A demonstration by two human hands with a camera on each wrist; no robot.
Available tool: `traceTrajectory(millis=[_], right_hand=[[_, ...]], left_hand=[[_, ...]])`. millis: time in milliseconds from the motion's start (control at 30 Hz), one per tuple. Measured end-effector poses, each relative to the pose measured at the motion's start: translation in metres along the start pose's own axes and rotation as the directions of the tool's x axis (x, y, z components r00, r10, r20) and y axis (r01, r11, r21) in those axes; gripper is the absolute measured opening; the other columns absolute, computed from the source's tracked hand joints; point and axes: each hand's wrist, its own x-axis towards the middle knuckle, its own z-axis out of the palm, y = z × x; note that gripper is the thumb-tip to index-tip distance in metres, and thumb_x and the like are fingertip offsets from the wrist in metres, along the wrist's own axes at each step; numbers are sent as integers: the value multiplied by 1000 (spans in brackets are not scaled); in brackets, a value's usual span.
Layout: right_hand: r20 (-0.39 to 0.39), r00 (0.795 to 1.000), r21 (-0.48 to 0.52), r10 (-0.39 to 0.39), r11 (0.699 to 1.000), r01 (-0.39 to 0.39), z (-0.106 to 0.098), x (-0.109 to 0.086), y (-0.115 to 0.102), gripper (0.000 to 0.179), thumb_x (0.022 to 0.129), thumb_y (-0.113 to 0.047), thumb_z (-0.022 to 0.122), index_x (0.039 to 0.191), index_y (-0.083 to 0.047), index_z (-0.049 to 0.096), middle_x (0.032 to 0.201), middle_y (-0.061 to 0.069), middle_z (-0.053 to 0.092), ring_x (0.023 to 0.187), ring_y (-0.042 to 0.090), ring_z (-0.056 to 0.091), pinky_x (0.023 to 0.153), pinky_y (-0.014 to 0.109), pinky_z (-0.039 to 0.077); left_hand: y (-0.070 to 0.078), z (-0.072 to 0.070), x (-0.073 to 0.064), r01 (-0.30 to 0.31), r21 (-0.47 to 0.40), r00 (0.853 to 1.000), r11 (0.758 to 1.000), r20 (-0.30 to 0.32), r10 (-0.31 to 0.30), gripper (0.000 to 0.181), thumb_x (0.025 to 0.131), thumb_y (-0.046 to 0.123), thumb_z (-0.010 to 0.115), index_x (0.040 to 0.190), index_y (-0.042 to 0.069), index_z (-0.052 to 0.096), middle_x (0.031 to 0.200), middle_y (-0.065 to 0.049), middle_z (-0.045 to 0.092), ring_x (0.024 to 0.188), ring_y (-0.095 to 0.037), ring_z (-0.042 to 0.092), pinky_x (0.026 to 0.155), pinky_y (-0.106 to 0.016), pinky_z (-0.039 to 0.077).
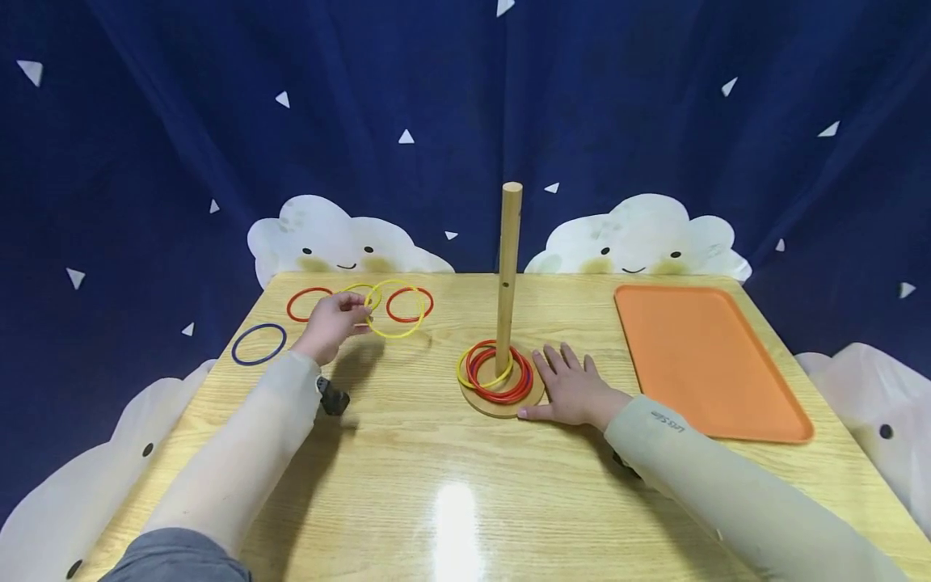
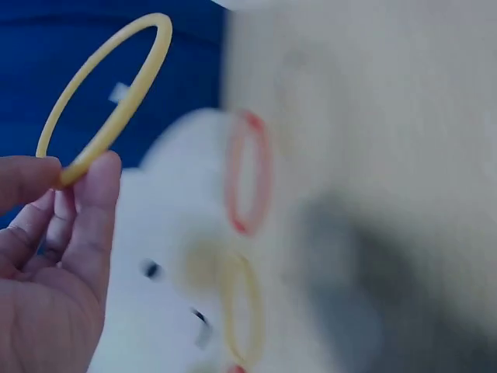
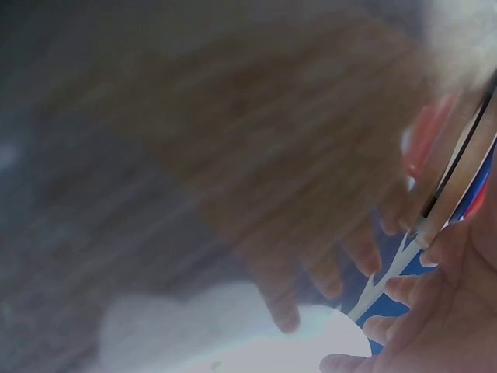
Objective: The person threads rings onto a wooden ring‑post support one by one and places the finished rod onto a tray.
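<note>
Yellow ring (image 2: 129, 109) pinched in left hand (image 1: 333, 325) above table (image 1: 393, 436); right hand (image 1: 575, 391), fingers spread, at edge of round base (image 1: 480, 404) carrying wooden peg (image 1: 507, 267), red rings (image 1: 502, 399).

Rightward of the held yellow ring (image 2: 130, 105), space is open until the upright peg (image 1: 508, 275).

Red ring (image 1: 310, 289) partly hidden, sleeve (image 1: 182, 556) cropped

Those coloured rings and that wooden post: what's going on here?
A person's left hand pinches a yellow ring above the table; another yellow ring, two red rings and a blue ring lie nearby. The right hand is spread at the edge of the round base under the wooden post, with red and yellow rings around the post.
</note>
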Motion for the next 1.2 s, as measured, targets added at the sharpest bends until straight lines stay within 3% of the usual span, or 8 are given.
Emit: traceTrajectory(millis=[200, 333, 500, 567, 633, 800, 1033, 1200], right_hand=[[-3, 1000, 1, 1, 1000, -1, -1, -2, 0, 110, 90, -76, 59, 162, 0, 23, 165, 28, 20, 151, 52, 13, 114, 77, 17], [-4, 1000, 1, 3, 1000, -3, 0, -4, 0, 109, 91, -74, 60, 162, 0, 24, 165, 28, 21, 150, 53, 14, 113, 77, 18], [-5, 1000, -1, 3, 1000, -3, 1, -4, 0, 109, 91, -75, 59, 162, 0, 25, 165, 28, 21, 150, 53, 15, 113, 78, 18], [-6, 1000, 3, 1, 1000, -1, 2, -4, 1, 110, 90, -75, 59, 162, 0, 25, 165, 28, 21, 150, 53, 14, 113, 78, 17], [-5, 1000, 8, -2, 1000, 2, 3, -4, 2, 111, 90, -76, 58, 162, 1, 24, 165, 28, 20, 150, 53, 13, 113, 78, 17], [-5, 1000, 15, -6, 1000, 6, 6, -4, 4, 113, 89, -79, 56, 162, 1, 23, 165, 29, 19, 150, 54, 11, 113, 78, 15], [-11, 1000, -1, -2, 1000, 2, 4, -2, 3, 110, 90, -77, 58, 162, 0, 24, 165, 28, 21, 151, 53, 14, 113, 78, 17], [-8, 1000, -12, 3, 1000, -3, 3, 1, 2, 111, 90, -77, 57, 163, -1, 23, 165, 27, 20, 151, 53, 13, 113, 78, 17]], left_hand=[[58, 16, -10, -120, -360, 991, 925, 18, 135, 9, 104, -4, 54, 107, 2, 60, 99, -7, 60, 89, -15, 62, 81, -25, 60], [100, 37, -23, -202, -548, 965, 812, 27, 259, 15, 103, -6, 56, 100, 5, 66, 93, -7, 63, 86, -16, 63, 77, -26, 60], [145, 62, -37, -257, -735, 915, 627, 23, 402, 11, 100, -8, 60, 100, 1, 67, 91, -8, 66, 82, -17, 66, 74, -25, 61], [157, 72, -40, -253, -765, 898, 593, 43, 439, 11, 100, -9, 60, 100, 0, 67, 91, -10, 66, 82, -17, 67, 73, -26, 61], [165, 81, -42, -233, -767, 889, 598, 82, 451, 16, 101, -10, 56, 100, 1, 68, 91, -10, 66, 82, -17, 67, 74, -27, 61], [161, 102, -36, -171, -705, 904, 689, 165, 393, 26, 103, -11, 50, 97, 5, 69, 90, -8, 64, 81, -16, 66, 75, -26, 61], [124, 118, -26, -55, -577, 954, 815, 210, 213, 16, 104, -8, 51, 101, 2, 63, 96, -7, 63, 83, -15, 63, 75, -25, 60], [92, 125, -23, 34, -448, 963, 893, 253, 90, 8, 104, -6, 54, 107, -3, 60, 97, -9, 61, 84, -15, 62, 76, -25, 60]])
